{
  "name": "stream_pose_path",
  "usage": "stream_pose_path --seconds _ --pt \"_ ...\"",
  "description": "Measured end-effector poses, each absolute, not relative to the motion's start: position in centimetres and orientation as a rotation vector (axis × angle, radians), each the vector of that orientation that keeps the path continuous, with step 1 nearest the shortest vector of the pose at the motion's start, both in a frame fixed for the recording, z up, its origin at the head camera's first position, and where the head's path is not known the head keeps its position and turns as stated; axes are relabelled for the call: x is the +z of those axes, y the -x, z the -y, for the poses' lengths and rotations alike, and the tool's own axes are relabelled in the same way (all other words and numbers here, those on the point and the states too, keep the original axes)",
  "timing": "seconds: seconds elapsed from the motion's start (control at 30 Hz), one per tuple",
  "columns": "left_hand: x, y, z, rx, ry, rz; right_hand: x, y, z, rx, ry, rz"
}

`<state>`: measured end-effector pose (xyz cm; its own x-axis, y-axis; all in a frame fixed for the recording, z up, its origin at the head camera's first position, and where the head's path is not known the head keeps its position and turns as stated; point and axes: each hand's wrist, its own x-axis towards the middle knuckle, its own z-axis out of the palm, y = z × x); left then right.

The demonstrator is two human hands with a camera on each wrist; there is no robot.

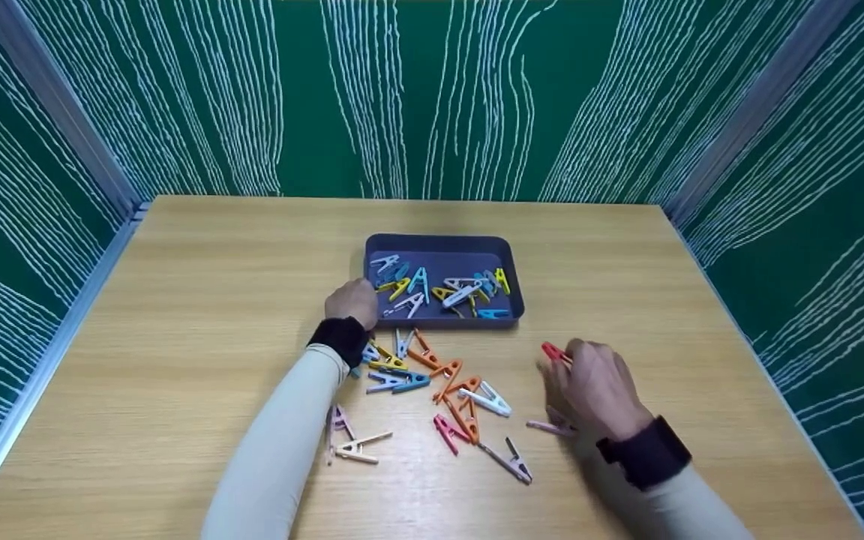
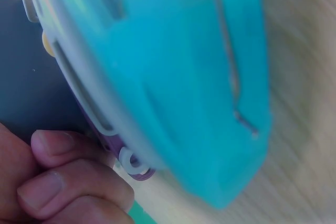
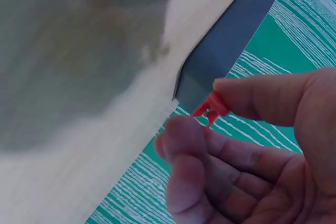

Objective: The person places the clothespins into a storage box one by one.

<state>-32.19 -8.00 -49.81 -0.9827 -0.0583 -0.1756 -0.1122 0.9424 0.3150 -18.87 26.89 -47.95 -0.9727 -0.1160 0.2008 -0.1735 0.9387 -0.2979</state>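
Observation:
My left hand (image 1: 353,300) grips the front left corner of the dark tray (image 1: 439,241); its curled fingers (image 2: 79,177) show beside the tray wall in the left wrist view. Inside the tray lie several white, yellow and blue clothespins (image 1: 418,281). To the right, above the table, my right hand (image 1: 601,386) pinches a red clothespin (image 3: 212,107) between thumb and fingertips. A pale pink clothespin (image 1: 552,428) lies beneath that hand, partly hidden. A large turquoise clothespin (image 2: 199,77) fills much of the left wrist view, very near the camera.
In front of the tray, several orange clothespins (image 1: 447,373) lie loosely with blue, yellow and white ones. A cream clothespin (image 1: 361,448) and a pink-purple one (image 1: 340,420) lie nearer, by the left forearm. Green, white-streaked walls (image 1: 312,97) surround the wooden table (image 1: 214,300).

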Motion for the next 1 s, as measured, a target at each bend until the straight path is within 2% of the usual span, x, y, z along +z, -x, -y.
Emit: stream_pose_path --seconds 1.0 --pt "-49.6 31.9 8.0 0.497 0.132 -2.936 -46.0 28.4 -19.8 0.534 -0.287 2.747"
